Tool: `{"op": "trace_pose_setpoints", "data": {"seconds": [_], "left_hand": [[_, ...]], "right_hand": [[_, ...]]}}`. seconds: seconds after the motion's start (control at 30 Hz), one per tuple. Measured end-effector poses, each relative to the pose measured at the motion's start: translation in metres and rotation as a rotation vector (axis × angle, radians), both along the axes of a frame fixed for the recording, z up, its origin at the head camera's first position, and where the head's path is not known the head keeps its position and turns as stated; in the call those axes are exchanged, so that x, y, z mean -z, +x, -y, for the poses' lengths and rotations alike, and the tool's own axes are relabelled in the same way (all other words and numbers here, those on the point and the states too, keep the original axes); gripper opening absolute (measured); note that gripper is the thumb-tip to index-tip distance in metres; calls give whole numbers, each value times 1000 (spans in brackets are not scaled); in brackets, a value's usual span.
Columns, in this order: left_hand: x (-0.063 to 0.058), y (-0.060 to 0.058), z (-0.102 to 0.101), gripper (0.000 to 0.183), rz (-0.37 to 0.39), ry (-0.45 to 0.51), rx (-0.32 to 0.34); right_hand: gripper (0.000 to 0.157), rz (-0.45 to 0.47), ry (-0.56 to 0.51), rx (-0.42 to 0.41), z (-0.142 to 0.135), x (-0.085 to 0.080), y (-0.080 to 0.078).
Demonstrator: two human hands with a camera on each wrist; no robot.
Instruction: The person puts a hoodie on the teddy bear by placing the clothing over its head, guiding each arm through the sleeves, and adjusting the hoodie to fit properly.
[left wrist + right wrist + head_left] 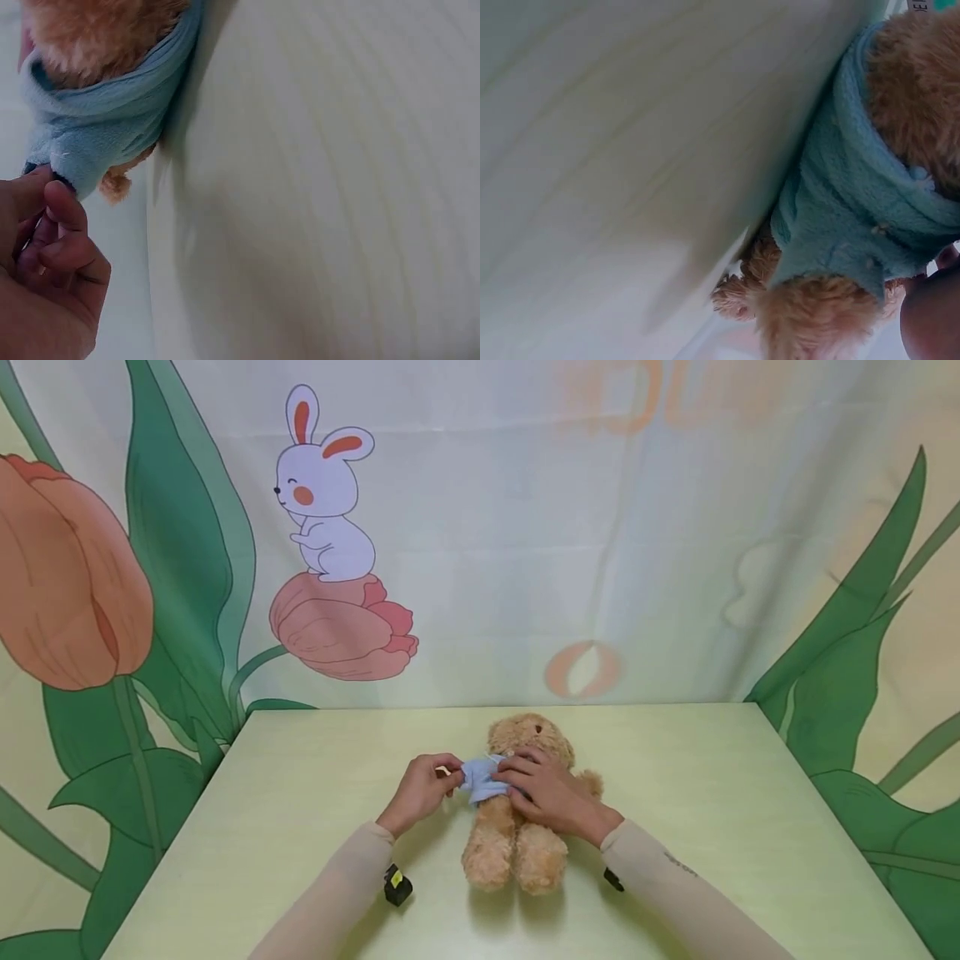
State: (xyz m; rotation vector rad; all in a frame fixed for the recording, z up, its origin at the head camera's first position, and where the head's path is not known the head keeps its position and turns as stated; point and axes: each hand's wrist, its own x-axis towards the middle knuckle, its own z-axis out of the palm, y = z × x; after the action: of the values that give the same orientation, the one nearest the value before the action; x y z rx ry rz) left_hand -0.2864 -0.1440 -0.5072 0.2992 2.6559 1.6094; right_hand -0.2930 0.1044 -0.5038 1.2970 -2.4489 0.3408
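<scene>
A light-brown plush teddy bear (489,852) lies on the table, head at the far side and legs towards me. It has on a light-blue fuzzy top (482,779). My left hand (420,789) pinches the end of the top's sleeve between thumb and fingers, left of the bear. In the left wrist view the pinched sleeve end (71,161) shows a dark inner edge. Across the bear's chest rests my right hand (551,789), fingers spread loosely over the top and hiding part of it. The right wrist view shows one furry arm (817,307) coming out of the top.
The pale green table (300,827) runs back to a hanging cloth backdrop (487,568) printed with tulips, leaves and a rabbit. A small black device (397,885) is at my left wrist, and another (613,880) is partly hidden beneath the right sleeve.
</scene>
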Motion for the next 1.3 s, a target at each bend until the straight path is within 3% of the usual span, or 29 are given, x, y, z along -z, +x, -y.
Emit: {"op": "trace_pose_setpoints", "data": {"seconds": [0.1,0.37,0.6,0.77,0.9,1.0,1.13,1.3], "left_hand": [[-1,-1,4,8,27,31,-25],[4,0,12,10,201,174,-25],[-12,2,17,25,191,50,146],[-16,1,9,25,82,-31,200],[-11,1,1,20,3,-42,176],[-7,0,2,19,-7,-50,103],[-4,0,3,20,54,-31,36],[-13,3,1,29,84,-47,26]], "right_hand": [[26,2,-13,3,1,0,-1],[26,-65,3,11,2,3,-3],[38,-69,78,46,-1,6,-4],[38,-112,88,4,-2,7,-4],[37,-64,60,-23,-3,8,-5],[35,-21,26,-26,0,7,-6],[31,12,-10,-22,2,7,-6],[33,30,2,-4,2,7,-6]]}}
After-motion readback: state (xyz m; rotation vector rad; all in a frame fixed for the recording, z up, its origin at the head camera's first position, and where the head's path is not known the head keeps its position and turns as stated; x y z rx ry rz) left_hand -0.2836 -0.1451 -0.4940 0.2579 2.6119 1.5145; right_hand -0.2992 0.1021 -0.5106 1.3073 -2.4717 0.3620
